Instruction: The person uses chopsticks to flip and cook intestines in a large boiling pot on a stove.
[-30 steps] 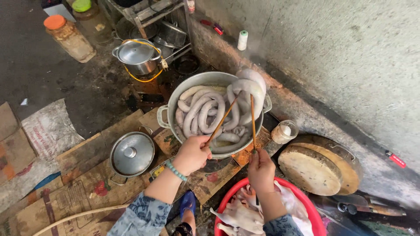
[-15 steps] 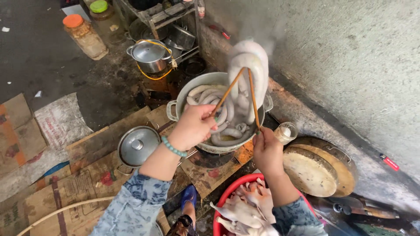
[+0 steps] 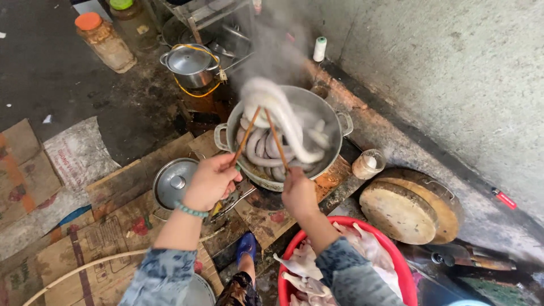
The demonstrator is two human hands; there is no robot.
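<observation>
Over the pot: your two chopsticks have raised the pale sausage loop [image 3: 272,105] higher than a moment ago; steam now thicker.
Left hand [image 3: 211,181]: fist closed on one chopstick [image 3: 245,137].
Right hand [image 3: 298,192]: closed on the other chopstick [image 3: 276,139].
Pot [image 3: 334,122]: remaining coils inside, lid [image 3: 175,182] at its left.
Red basin [image 3: 396,255]: beneath your right forearm.

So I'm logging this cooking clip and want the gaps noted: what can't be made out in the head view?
- Pot bottom: hidden by pale coiled sausage and steam.
- Lifted coil's upper part: blurred by steam.
- Red basin: partly cut off by the lower edge and covered by the right sleeve.
- Left hand and right hand: seen from behind, so the finger grip on each chopstick is hidden.
</observation>
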